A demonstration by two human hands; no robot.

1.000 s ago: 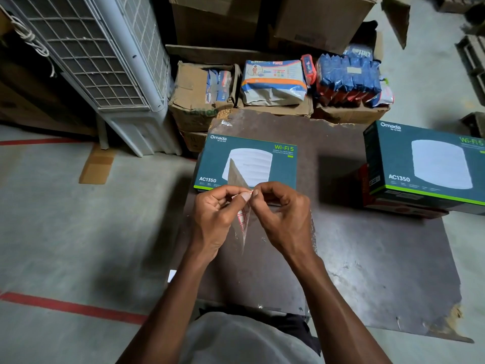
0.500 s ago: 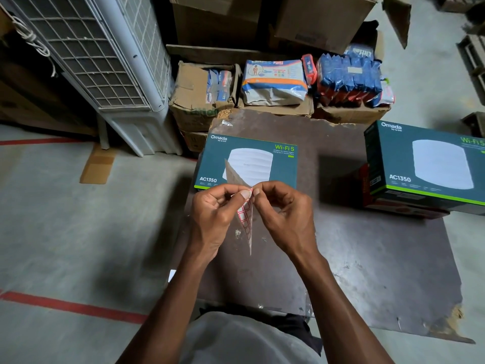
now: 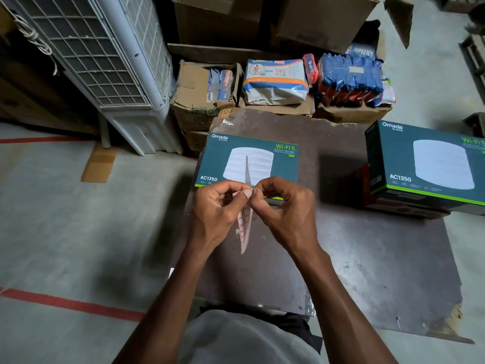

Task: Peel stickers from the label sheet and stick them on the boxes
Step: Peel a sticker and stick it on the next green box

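Note:
Both hands hold a label sheet of red-bordered white stickers edge-on above a dark board. My left hand pinches the sheet near its middle. My right hand pinches at the same spot with thumb and forefinger; whether a sticker has lifted I cannot tell. Just beyond the hands a teal Omada Wi-Fi box lies flat on the board. A second teal Omada box sits at the right, stacked on another box.
A white air cooler stands at the far left. Cardboard cartons with blue and orange packets line the board's far edge. Grey concrete floor with a red line lies on the left.
The label sheet has turned more edge-on and hangs straighter between my hands. Both hands stay pinched together at the same spot in front of the near box.

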